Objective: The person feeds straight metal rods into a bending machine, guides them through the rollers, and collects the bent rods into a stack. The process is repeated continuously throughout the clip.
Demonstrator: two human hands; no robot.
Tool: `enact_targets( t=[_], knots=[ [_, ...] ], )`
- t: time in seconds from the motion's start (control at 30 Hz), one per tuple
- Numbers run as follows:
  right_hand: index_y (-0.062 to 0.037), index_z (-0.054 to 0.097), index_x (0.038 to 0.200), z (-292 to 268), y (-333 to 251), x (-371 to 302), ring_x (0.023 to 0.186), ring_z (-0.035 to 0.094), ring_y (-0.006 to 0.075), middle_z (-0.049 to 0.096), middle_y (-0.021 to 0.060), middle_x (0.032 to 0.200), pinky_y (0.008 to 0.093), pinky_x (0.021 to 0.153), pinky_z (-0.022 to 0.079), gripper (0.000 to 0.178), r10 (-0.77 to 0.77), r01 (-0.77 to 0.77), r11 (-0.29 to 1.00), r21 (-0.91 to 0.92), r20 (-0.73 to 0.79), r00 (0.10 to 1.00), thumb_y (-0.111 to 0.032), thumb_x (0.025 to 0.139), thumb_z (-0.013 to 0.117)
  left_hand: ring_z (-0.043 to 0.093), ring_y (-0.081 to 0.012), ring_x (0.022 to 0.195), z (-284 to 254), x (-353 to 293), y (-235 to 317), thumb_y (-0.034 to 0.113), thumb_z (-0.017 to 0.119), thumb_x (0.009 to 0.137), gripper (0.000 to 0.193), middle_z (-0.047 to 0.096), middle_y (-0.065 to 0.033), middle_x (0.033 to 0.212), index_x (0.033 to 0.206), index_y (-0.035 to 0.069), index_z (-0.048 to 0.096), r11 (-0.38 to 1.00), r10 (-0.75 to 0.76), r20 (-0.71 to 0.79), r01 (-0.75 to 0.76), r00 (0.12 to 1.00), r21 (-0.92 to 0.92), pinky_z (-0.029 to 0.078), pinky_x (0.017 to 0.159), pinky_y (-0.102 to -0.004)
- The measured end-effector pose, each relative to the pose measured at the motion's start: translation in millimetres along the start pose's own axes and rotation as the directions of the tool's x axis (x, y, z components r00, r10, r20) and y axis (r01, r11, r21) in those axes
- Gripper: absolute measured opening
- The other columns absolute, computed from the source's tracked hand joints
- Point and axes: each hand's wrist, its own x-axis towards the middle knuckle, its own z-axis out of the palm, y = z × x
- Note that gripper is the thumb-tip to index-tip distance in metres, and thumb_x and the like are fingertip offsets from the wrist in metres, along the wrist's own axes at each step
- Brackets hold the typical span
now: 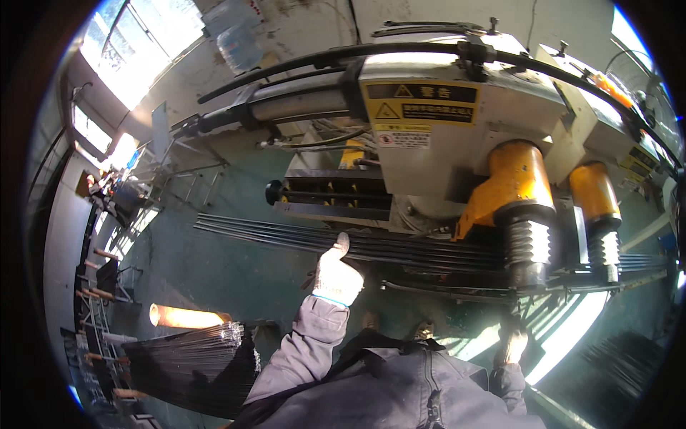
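Observation:
My left hand (pixel 337 277), in a pale work glove, is at a bundle of long dark metal rods (pixel 271 237). Its thumb lies over the near rods and the fingers pass out of sight beneath them. The rods run sideways along the machine's front and under two orange cylinders (pixel 522 175) with ribbed metal lower ends. My right hand (pixel 511 346), also gloved, is low beside my body, below the nearer cylinder. Shadow and glare hide its fingers, so I cannot tell whether it holds anything.
A large pale machine (pixel 443 161) with yellow-and-black warning labels fills the far side. On the left, a thick stack of dark rods (pixel 189 368) rests beside an orange tube (pixel 187 316). More dark rods (pixel 622 365) lie at lower right. A metal frame (pixel 189 179) stands farther back.

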Motion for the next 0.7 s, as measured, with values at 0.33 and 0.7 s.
enact_targets(
  t=[0.33, 0.7],
  knots=[
    [-0.0066, 0.075, 0.092, -18, 144, -68, 0.07, 0.066, 0.0188, 0.07, 0.0054, 0.076, 0.0329, 0.063, 0.05, 0.029, 0.274, -0.272, 0.896, -0.35, -0.046, 0.961, -0.033, 0.103, 0.074, 0.069, -0.0414, 0.113, -25, -90, 210, 0.024, 0.057, 0.111, 0.027, 0.07, -0.0193, 0.118, 0.122, 0.0, 0.063, 0.692, 0.708, -0.373, -0.693, 0.599, 0.202, 0.054, 0.11, -0.0612],
    [0.0041, 0.082, 0.1, 39, 155, -176, 0.07, 0.065, 0.0208, 0.074, 0.0099, 0.076, 0.0371, 0.071, 0.052, 0.049, 0.344, -0.24, 0.689, -0.684, 0.017, 0.939, -0.044, 0.101, 0.075, 0.07, -0.0414, 0.118, -105, -187, 423, 0.027, 0.055, 0.117, 0.032, 0.072, -0.0196, 0.13, 0.134, 0.001, 0.064, 0.61, 0.786, -0.415, -0.689, 0.459, 0.392, 0.061, 0.099, -0.0656]
  ],
)
